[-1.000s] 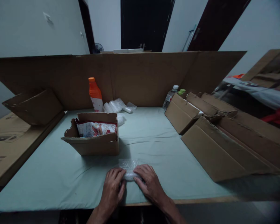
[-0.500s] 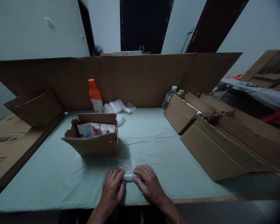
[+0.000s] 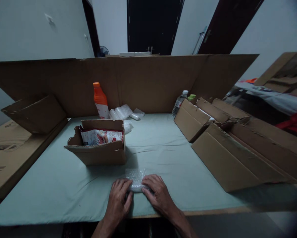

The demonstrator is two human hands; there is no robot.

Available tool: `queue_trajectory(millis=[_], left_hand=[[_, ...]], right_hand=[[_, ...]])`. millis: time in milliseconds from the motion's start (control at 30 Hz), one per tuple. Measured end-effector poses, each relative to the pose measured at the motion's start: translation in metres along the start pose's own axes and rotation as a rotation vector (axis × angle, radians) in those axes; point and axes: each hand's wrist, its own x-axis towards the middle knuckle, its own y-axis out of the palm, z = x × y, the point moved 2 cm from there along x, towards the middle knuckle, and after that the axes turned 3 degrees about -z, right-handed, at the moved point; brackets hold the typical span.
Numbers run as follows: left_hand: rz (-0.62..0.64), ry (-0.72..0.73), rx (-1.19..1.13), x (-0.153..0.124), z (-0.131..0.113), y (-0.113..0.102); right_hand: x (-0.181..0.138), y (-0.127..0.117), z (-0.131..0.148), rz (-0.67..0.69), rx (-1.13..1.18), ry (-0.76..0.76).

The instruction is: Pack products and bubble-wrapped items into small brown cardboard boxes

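Between my two hands, near the table's front edge, lies a clear sheet of bubble wrap, its near end rolled up and its far end flat on the cloth. My left hand grips the left end of the roll with curled fingers. On the right end, my right hand has its fingers and thumb closed round the roll. Whether anything is inside the roll cannot be seen. Just beyond my left hand stands an open cardboard box with printed packets in it.
An orange-topped bottle and several bubble wrap rolls are at the back, before a cardboard panel. On the right stand cardboard boxes and a clear bottle. A large flat carton lies on the left.
My hands and the bubble wrap stay almost exactly where they were. The view has tilted very slightly.
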Motion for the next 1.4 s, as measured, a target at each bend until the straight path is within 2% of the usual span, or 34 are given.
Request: queue_trajectory(millis=[700,1100,1167,1300,1400], left_hand=[[-0.018,0.007,-0.022,0.002,0.000,-0.002],[-0.022,-0.028,-0.101,0.000,-0.001,-0.005],[-0.034,-0.042,-0.105,0.001,0.000,-0.008],[-0.031,-0.058,-0.089,0.008,0.002,-0.011],[-0.004,-0.059,-0.057,0.013,0.003,-0.011]], right_hand=[[0.000,0.001,-0.003,0.004,0.008,0.004],[0.003,-0.006,0.010,0.120,0.072,0.110],[0.002,-0.007,0.011,0.097,0.065,0.110],[-0.001,-0.009,0.014,-0.042,-0.027,0.073],[-0.001,-0.008,0.019,-0.009,-0.093,0.001]])
